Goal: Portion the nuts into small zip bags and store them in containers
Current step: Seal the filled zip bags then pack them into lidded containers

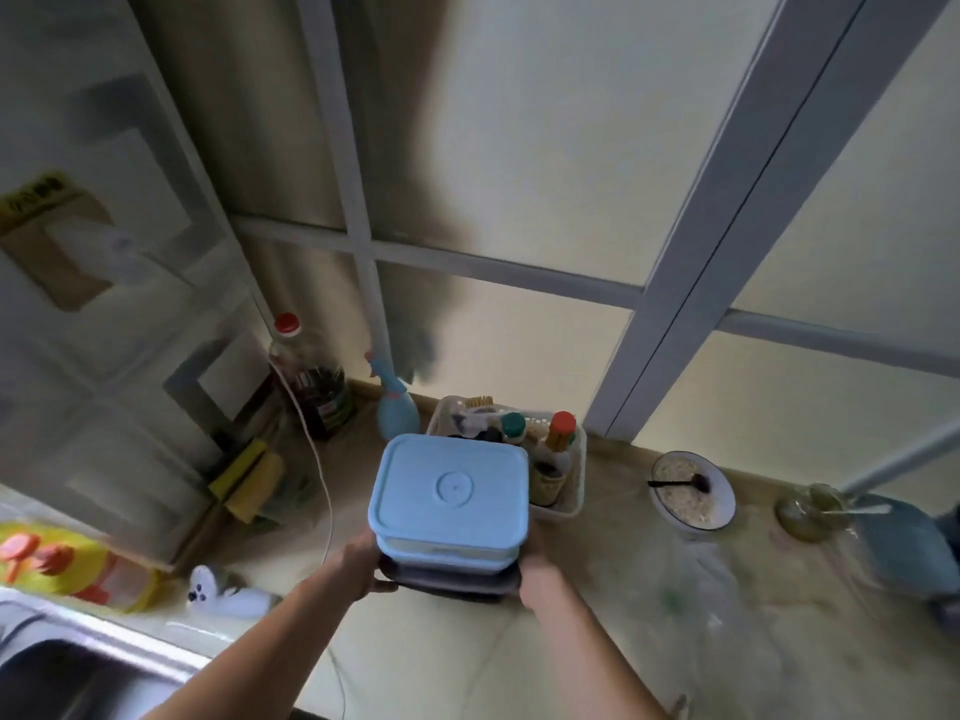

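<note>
Containers brought to the table before the nuts are portioned

2 hands carry a stack of containers (451,517) above the table (426,657), just in front of the white basket (574,491). The left hand (370,566) grips the stack's near-left corner, fingers curled under it; the right hand (537,574) clasps the other side, its fingers hidden. The lids look like smooth, rounded-square plastic, pale blue over dark grey. Next, judging by the task: set the stack down level and unlid it.

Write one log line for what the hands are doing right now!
hands: left hand and right hand hold stacked containers | top lid: blue, closed | place: above counter | nearby: basket of bottles
</note>
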`<act>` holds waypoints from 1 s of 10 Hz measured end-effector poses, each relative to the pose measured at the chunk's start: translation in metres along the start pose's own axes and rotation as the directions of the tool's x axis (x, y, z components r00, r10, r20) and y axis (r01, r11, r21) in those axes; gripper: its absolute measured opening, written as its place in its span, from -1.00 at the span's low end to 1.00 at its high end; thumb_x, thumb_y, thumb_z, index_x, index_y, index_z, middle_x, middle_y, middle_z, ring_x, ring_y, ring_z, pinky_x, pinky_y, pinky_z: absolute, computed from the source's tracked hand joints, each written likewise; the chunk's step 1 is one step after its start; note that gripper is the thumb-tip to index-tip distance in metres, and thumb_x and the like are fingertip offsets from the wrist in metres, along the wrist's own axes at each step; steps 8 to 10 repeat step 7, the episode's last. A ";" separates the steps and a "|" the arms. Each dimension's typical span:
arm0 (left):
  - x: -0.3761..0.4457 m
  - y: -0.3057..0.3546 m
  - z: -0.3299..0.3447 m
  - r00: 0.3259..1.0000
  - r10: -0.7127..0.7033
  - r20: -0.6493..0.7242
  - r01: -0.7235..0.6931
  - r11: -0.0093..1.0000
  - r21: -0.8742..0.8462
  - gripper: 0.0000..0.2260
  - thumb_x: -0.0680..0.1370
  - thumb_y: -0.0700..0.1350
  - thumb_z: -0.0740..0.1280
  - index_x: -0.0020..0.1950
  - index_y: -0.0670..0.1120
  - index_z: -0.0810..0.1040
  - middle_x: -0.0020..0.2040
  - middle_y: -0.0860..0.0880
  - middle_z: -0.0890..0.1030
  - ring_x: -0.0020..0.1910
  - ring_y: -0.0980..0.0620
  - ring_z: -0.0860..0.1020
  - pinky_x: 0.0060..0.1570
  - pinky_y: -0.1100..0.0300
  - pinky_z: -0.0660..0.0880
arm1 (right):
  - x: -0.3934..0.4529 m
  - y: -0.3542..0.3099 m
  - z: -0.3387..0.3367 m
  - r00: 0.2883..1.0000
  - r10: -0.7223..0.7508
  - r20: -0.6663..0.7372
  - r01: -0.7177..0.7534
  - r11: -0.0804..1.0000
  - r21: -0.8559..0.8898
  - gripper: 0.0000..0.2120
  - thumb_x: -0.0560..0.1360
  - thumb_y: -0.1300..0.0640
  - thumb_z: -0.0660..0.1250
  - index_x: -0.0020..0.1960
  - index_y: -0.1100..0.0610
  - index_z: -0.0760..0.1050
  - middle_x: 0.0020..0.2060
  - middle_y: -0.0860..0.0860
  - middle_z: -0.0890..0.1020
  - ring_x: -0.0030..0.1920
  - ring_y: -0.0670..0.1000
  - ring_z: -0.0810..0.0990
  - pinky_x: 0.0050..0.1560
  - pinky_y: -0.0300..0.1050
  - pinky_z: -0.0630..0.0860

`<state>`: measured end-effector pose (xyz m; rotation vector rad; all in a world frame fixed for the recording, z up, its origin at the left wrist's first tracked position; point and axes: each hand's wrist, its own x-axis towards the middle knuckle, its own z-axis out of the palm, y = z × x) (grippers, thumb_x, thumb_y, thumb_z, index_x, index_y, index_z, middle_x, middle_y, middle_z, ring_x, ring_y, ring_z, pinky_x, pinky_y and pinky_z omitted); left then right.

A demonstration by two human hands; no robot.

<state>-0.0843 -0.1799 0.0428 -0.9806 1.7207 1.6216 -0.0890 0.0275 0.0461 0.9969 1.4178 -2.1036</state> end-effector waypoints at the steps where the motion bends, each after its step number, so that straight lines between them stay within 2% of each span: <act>1: 0.009 0.010 -0.008 0.999 0.014 0.037 -0.013 1.000 -0.028 -0.93 0.56 -0.07 0.29 -0.02 -0.06 0.49 -0.07 -0.12 0.53 -0.11 -0.10 0.47 0.15 -0.26 0.52 | 0.003 0.000 0.015 1.000 0.001 -0.024 0.000 0.999 0.039 -0.65 0.66 -0.09 0.24 0.02 0.15 0.65 -0.24 0.06 0.76 -0.23 0.04 0.70 -0.29 -0.15 0.58; 2: 0.020 0.012 -0.012 0.999 0.025 0.037 -0.024 0.999 -0.022 -0.89 0.65 -0.09 0.20 -0.03 -0.03 0.48 -0.05 -0.11 0.54 -0.10 -0.10 0.48 0.15 -0.24 0.51 | 0.006 0.005 0.019 0.998 -0.016 -0.069 0.021 0.997 0.071 -0.65 0.66 -0.09 0.24 0.05 0.14 0.66 -0.25 0.04 0.76 -0.15 0.09 0.70 -0.18 -0.05 0.60; 3: 0.025 0.018 -0.015 0.998 0.015 0.056 -0.015 1.000 0.008 -0.88 0.66 -0.09 0.20 -0.04 -0.04 0.48 -0.06 -0.12 0.54 -0.11 -0.09 0.48 0.10 -0.19 0.51 | 0.005 0.007 0.023 0.996 -0.002 -0.087 0.012 0.993 0.117 -0.66 0.72 0.01 0.15 0.03 0.15 0.64 -0.21 0.09 0.75 -0.17 0.09 0.71 -0.26 -0.09 0.63; 4: 0.026 0.022 -0.015 0.995 0.022 0.097 -0.025 0.999 0.033 -0.90 0.55 -0.02 0.32 -0.04 -0.03 0.48 -0.01 -0.13 0.55 -0.07 -0.10 0.49 0.06 -0.18 0.53 | 0.004 0.009 0.026 0.988 -0.025 -0.150 0.039 0.995 0.095 -0.71 0.71 0.04 0.17 0.06 0.14 0.64 -0.10 0.10 0.75 -0.02 0.14 0.68 0.06 0.06 0.62; 5: 0.027 0.021 -0.015 0.993 0.040 0.111 -0.044 0.999 0.032 -0.80 0.45 0.05 0.33 -0.02 -0.03 0.49 -0.01 -0.13 0.56 -0.04 -0.13 0.50 0.01 -0.13 0.53 | 0.010 0.012 0.022 0.979 -0.035 -0.202 0.043 0.999 0.032 -0.77 0.70 0.06 0.18 0.14 0.11 0.58 0.05 0.14 0.70 0.07 0.13 0.65 0.19 0.08 0.58; 6: 0.033 0.017 -0.016 0.994 0.021 0.109 -0.021 1.000 -0.004 -0.86 0.58 0.00 0.27 -0.01 -0.05 0.51 0.01 -0.13 0.57 -0.06 -0.12 0.48 0.07 -0.10 0.46 | -0.005 0.006 0.028 0.985 -0.021 -0.171 0.037 0.995 0.093 -0.71 0.71 0.04 0.16 0.14 0.20 0.58 -0.08 0.09 0.68 -0.01 0.09 0.62 0.11 0.01 0.55; 7: 0.040 0.027 -0.030 0.996 0.035 -0.082 -0.041 0.997 -0.070 -0.75 0.62 -0.02 0.22 0.17 -0.13 0.53 0.03 -0.11 0.49 0.01 -0.16 0.49 0.08 -0.02 0.41 | -0.021 -0.005 0.023 0.987 -0.027 -0.161 0.032 0.999 0.024 -0.72 0.68 -0.04 0.22 0.02 0.13 0.59 -0.10 0.07 0.68 -0.06 0.06 0.61 0.02 -0.02 0.55; 10: 0.040 0.027 -0.030 0.996 0.035 -0.082 -0.041 0.997 -0.070 -0.75 0.62 -0.02 0.22 0.17 -0.13 0.53 0.03 -0.11 0.49 0.01 -0.16 0.49 0.08 -0.02 0.41 | -0.021 -0.005 0.023 0.987 -0.027 -0.161 0.032 0.999 0.024 -0.72 0.68 -0.04 0.22 0.02 0.13 0.59 -0.10 0.07 0.68 -0.06 0.06 0.61 0.02 -0.02 0.55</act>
